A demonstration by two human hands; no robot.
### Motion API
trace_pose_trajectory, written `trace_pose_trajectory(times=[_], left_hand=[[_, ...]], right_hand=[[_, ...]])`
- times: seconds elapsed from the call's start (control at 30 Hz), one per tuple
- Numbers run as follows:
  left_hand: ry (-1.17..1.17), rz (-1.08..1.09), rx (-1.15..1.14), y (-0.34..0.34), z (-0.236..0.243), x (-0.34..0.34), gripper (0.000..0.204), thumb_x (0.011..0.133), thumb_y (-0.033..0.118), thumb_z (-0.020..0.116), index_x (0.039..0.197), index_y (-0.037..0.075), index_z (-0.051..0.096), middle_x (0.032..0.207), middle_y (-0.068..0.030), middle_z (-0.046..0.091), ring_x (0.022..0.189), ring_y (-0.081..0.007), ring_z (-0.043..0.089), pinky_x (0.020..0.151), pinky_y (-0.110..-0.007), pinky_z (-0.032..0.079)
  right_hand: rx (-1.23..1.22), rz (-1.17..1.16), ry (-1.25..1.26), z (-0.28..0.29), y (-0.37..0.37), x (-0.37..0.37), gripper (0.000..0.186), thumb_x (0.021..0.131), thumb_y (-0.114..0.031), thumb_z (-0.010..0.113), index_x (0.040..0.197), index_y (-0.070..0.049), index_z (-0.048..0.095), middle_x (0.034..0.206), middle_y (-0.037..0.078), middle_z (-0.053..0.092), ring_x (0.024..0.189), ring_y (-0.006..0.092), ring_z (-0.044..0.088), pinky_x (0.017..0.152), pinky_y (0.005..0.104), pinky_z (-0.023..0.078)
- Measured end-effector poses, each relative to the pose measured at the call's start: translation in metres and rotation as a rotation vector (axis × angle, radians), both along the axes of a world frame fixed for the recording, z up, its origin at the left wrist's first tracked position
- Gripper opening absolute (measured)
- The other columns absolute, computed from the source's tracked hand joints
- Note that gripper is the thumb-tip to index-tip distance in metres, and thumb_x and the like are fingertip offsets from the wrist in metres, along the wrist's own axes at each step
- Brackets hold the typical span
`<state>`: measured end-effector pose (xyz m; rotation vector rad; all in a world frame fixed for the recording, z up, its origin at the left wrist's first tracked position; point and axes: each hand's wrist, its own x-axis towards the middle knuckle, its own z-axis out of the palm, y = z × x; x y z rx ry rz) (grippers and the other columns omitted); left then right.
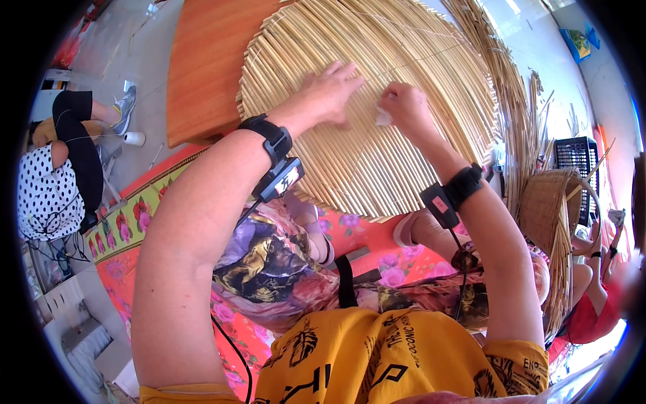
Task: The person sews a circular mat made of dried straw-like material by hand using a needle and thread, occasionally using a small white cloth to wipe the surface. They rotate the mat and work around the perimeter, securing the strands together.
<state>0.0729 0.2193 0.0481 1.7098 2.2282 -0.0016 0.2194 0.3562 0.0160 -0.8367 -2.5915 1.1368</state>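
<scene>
A large round mat of straw-coloured stalks point(336, 155), laid side by side, spreads out in front of me. Thin threads cross it near its upper right. Over the middle of the mat, my left hand point(330, 94) has its fingers spread and holds nothing; whether it touches the stalks I cannot tell. Just right of it, my right hand point(407, 108) is closed, with a small white scrap point(383, 117) poking out below the fingers. The scrap looks soft, like tissue or cloth, but its kind is unclear.
An orange-brown wooden board point(205, 74) lies partly beneath the mat's left side. Bundles of long stalks point(521, 101) lie to the right, near a woven basket point(542, 202) and a black plastic crate point(577, 158). One person point(50, 185) sits at left, another point(595, 303) at right.
</scene>
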Motion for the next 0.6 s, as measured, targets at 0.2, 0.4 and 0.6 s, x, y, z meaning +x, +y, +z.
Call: trace_pose_trajectory(times=[0.2, 0.4, 0.6], left_hand=[[0.021, 0.021, -0.027, -0.002, 0.001, 0.001, 0.107, 0.059, 0.039, 0.088, 0.149, 0.017, 0.034, 0.158, -0.0144, 0.022, 0.145, -0.0341, 0.022, 0.111, -0.058, 0.031], [0.019, 0.011, -0.022, 0.002, 0.003, -0.001, 0.107, 0.059, 0.039, 0.088, 0.149, 0.017, 0.034, 0.158, -0.0141, 0.021, 0.145, -0.0339, 0.022, 0.112, -0.056, 0.031], [0.032, -0.006, -0.008, -0.001, -0.002, -0.003, 0.105, 0.06, 0.038, 0.087, 0.149, 0.018, 0.034, 0.158, -0.0139, 0.021, 0.145, -0.034, 0.023, 0.112, -0.055, 0.031]], right_hand=[[0.129, 0.156, -0.029, 0.007, -0.009, 0.042, 0.014, 0.076, -0.015, 0.069, 0.085, -0.003, 0.068, 0.084, 0.017, 0.061, 0.081, 0.0344, 0.062, 0.072, 0.0421, 0.049], [0.162, 0.134, 0.074, 0.003, -0.011, 0.023, 0.012, 0.079, -0.013, 0.067, 0.085, -0.003, 0.066, 0.086, 0.016, 0.061, 0.08, 0.0351, 0.061, 0.073, 0.0423, 0.049], [-0.173, 0.187, -0.073, 0.018, -0.015, 0.065, 0.009, 0.083, -0.009, 0.066, 0.087, -0.001, 0.066, 0.092, 0.008, 0.064, 0.082, 0.0213, 0.064, 0.074, 0.0341, 0.051]])
